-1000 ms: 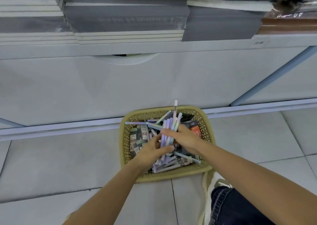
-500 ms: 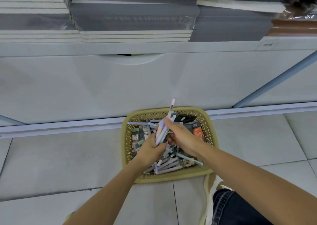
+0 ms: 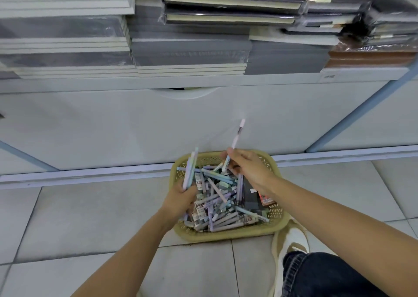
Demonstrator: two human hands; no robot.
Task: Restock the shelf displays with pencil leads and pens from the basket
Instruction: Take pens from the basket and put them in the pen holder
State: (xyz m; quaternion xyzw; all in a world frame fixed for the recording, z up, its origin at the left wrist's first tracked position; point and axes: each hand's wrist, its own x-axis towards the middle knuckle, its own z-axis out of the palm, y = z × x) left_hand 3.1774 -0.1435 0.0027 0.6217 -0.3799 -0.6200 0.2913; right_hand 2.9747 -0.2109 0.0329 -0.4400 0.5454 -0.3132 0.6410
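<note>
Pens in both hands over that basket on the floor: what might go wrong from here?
The right hand pinches one pink pen low on its barrel, so it may slip or swing. The left hand grips a loose bundle of pens; one might slide out, probably back into the basket.

Grey and cream notebooks (image 3: 190, 54) lie in flat stacks above a white panel (image 3: 113, 127), which has a half-round cut-out (image 3: 185, 92) at its top edge. Higher up lie dark notebooks in clear wrap (image 3: 230, 4). At the right there is a brown stack (image 3: 371, 59) and under it a small label (image 3: 329, 76), maybe a price tag. A slanted blue bar (image 3: 352, 120) crosses the panel. On the pale floor tiles (image 3: 90, 217) stands a white shoe (image 3: 291, 240), beside dark jeans (image 3: 328, 276).
</note>
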